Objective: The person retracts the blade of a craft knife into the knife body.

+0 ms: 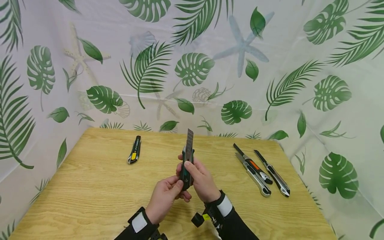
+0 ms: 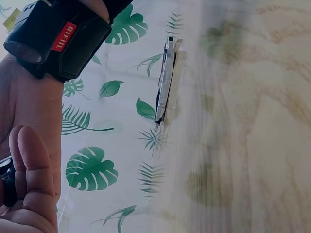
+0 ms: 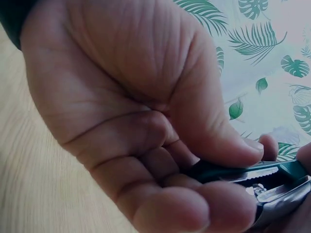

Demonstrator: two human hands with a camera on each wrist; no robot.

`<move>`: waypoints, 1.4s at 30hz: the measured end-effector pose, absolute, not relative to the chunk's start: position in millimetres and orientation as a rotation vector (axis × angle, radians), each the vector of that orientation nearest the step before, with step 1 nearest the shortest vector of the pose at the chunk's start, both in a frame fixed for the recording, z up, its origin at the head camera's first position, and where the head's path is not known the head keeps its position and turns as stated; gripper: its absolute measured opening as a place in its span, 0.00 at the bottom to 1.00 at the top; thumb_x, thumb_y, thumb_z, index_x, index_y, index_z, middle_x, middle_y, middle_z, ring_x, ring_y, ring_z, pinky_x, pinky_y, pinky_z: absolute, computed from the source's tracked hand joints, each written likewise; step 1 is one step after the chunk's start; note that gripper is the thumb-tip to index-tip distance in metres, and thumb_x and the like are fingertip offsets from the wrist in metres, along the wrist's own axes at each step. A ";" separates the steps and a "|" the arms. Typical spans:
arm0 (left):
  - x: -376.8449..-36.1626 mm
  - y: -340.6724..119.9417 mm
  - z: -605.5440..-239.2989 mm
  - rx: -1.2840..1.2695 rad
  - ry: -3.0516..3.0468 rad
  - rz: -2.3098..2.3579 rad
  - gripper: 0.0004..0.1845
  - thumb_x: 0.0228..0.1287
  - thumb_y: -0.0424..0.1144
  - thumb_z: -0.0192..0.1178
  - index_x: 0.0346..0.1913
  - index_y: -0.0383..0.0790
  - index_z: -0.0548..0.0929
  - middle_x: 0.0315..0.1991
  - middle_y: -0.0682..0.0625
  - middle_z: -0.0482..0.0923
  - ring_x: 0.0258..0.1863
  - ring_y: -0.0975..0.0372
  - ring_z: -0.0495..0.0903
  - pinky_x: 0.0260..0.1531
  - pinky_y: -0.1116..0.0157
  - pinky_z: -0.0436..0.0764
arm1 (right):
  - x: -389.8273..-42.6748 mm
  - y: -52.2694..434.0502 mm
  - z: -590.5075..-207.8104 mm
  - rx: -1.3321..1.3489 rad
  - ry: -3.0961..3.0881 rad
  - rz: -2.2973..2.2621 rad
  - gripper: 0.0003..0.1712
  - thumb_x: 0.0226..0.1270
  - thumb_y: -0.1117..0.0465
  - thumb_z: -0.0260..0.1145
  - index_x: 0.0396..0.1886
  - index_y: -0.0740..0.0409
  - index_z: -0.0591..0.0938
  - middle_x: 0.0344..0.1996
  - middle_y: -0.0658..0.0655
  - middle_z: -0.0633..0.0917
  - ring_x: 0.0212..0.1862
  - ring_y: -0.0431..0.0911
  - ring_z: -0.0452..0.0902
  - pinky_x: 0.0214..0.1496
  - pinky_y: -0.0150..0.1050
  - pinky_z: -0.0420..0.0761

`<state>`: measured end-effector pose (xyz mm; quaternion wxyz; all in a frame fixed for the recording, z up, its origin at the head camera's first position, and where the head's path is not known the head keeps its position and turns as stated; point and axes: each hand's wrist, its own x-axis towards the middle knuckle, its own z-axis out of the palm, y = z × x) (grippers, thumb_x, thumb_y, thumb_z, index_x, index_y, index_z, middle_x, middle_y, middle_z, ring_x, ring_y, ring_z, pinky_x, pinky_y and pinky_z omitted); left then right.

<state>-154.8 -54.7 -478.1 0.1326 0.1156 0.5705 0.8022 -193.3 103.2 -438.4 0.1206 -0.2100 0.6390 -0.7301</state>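
A dark green-and-black snap-off utility knife (image 1: 186,176) is held between both hands over the middle of the table, its segmented blade (image 1: 189,141) extended and pointing away. My right hand (image 1: 205,180) grips the body from the right, with the thumb on the knife's upper face. At the handle's rear end, my left hand (image 1: 163,198) pinches it between thumb and fingers. In the right wrist view, curled fingers and thumb of the right hand (image 3: 131,107) surround the knife (image 3: 272,177). Only a small dark part of it shows beside fingers in the left wrist view.
On the wooden table (image 1: 99,186), a black-and-yellow utility knife (image 1: 135,150) lies at the back left. To the right lie an orange-and-black knife (image 1: 255,165), a silver knife (image 1: 257,181) touching or close to it, and a black-and-silver knife (image 1: 275,176). Leaf-patterned cloth (image 1: 204,96) surrounds the table.
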 end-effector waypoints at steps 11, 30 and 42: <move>-157.0 -59.9 -473.1 0.277 1.626 2.390 0.22 0.81 0.40 0.52 0.68 0.28 0.73 0.54 0.40 0.82 0.34 0.59 0.85 0.43 0.60 0.85 | -189.7 101.6 -448.1 -0.720 1.796 -2.092 0.25 0.84 0.58 0.49 0.72 0.67 0.63 0.52 0.60 0.78 0.55 0.53 0.72 0.62 0.40 0.70; -161.3 -74.2 -471.4 0.439 1.628 2.226 0.25 0.81 0.44 0.50 0.69 0.29 0.72 0.54 0.39 0.83 0.35 0.60 0.86 0.44 0.61 0.84 | -191.7 119.2 -449.0 -0.789 1.706 -2.100 0.31 0.87 0.50 0.42 0.75 0.68 0.64 0.58 0.57 0.82 0.65 0.52 0.72 0.68 0.47 0.63; -158.7 -81.4 -461.6 0.437 2.106 2.079 0.25 0.73 0.50 0.62 0.62 0.34 0.80 0.42 0.46 0.83 0.34 0.60 0.83 0.37 0.63 0.83 | -198.1 125.8 -457.0 -0.837 1.598 -2.153 0.24 0.85 0.56 0.49 0.71 0.64 0.69 0.61 0.55 0.82 0.67 0.48 0.73 0.70 0.42 0.68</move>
